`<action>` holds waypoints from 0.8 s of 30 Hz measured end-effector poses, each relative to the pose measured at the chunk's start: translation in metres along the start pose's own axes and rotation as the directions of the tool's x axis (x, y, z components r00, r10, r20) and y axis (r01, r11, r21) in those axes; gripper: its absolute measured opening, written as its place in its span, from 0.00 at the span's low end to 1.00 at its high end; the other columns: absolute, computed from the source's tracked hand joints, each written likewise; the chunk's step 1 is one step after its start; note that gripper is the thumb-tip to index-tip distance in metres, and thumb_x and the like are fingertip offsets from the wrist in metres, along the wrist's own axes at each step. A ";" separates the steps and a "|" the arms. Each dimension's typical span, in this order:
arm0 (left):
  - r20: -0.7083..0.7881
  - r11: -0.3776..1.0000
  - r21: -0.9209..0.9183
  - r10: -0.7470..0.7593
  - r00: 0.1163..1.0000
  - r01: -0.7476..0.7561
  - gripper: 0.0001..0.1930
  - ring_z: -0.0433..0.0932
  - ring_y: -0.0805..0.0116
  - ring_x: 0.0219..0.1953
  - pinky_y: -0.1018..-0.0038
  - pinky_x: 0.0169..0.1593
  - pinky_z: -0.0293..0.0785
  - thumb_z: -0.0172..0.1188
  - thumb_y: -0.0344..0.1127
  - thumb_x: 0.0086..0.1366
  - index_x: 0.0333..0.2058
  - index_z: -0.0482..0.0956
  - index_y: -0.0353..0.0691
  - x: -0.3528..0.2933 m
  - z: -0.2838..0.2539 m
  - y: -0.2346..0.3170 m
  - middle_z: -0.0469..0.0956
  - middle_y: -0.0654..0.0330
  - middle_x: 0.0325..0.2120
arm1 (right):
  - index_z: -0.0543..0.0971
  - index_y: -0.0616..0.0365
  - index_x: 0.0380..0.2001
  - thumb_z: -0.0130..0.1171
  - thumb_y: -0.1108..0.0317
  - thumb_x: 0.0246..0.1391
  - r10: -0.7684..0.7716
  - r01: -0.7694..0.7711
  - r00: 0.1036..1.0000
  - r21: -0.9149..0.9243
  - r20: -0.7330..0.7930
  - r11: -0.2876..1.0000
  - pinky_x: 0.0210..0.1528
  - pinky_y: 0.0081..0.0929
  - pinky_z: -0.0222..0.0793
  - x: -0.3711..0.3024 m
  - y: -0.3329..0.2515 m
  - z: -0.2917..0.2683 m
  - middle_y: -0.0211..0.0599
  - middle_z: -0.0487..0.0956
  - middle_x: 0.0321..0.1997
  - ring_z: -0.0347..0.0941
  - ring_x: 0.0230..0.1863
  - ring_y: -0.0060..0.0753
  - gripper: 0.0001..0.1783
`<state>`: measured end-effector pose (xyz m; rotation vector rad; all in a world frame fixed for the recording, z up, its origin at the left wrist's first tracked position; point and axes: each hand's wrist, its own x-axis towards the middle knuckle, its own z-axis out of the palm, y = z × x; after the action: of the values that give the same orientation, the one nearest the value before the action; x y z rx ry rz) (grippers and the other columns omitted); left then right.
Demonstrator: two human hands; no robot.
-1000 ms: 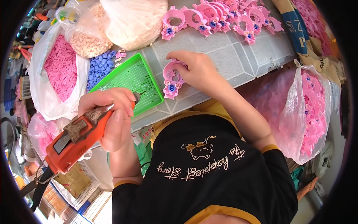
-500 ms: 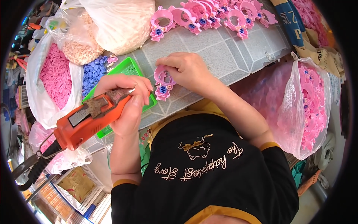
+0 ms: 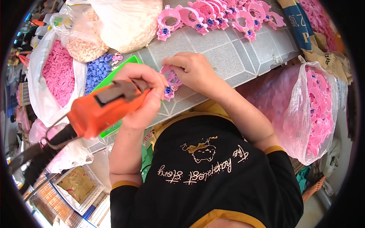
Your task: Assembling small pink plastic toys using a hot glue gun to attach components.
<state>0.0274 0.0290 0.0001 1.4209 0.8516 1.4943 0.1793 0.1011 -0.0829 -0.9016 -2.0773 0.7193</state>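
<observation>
My left hand (image 3: 146, 102) is wrapped round an orange electric screwdriver (image 3: 102, 108), which is blurred and has a dark cord at its rear. The screwdriver's front end points toward a pink animal-shaped plastic piece (image 3: 172, 92) with a ring-like top and a blue patch. Its tip is hidden behind my left fingers, so I cannot tell whether it touches the piece. My right hand (image 3: 194, 72) pinches the ring part of that piece, holding it on the grey tiled table. Beneath my left hand and the tool lies a bright green basket (image 3: 134, 59), largely covered.
Several similar pink pieces (image 3: 243, 22) lie along the table's far side. At the left are small blue parts (image 3: 99, 70), a bag of pink parts (image 3: 57, 74) and pale parts in plastic (image 3: 125, 26). A clear bag of pink pieces (image 3: 315, 110) hangs beside the table's right edge.
My left hand and the screwdriver have moved right, closer to the pink piece, and now cover part of it. My right hand keeps its pinch on the ring. The view has shifted slightly.
</observation>
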 end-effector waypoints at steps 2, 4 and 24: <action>-0.130 0.999 0.004 -0.053 0.990 0.054 0.12 0.68 0.70 0.20 0.65 0.36 0.69 0.56 0.27 0.57 0.40 0.67 0.36 -0.002 0.004 0.004 0.68 0.61 0.18 | 0.83 0.52 0.36 0.59 0.71 0.50 -0.008 0.008 1.000 0.009 -0.015 1.000 0.34 0.39 0.74 -0.002 0.001 0.002 0.39 0.81 0.30 0.78 0.32 0.47 0.09; -0.143 0.997 -0.001 0.074 0.987 -0.074 0.15 0.67 0.69 0.20 0.66 0.35 0.68 0.55 0.28 0.57 0.43 0.67 0.35 -0.004 -0.003 0.007 0.68 0.61 0.17 | 0.83 0.50 0.35 0.57 0.71 0.50 -0.017 0.018 0.999 0.024 -0.028 1.000 0.34 0.42 0.74 -0.002 0.001 0.002 0.38 0.81 0.29 0.78 0.32 0.47 0.10; -0.186 0.995 -0.006 0.094 0.978 -0.096 0.13 0.70 0.68 0.19 0.64 0.34 0.72 0.54 0.20 0.56 0.41 0.67 0.32 -0.024 -0.046 -0.002 0.70 0.59 0.19 | 0.83 0.54 0.38 0.60 0.72 0.51 0.013 -0.011 0.998 -0.046 0.054 0.999 0.36 0.35 0.75 -0.001 -0.003 -0.002 0.37 0.82 0.33 0.79 0.34 0.44 0.10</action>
<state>-0.0194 0.0117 -0.0160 1.3426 0.8937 1.7231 0.1800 0.0991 -0.0798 -0.9299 -2.1450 0.7126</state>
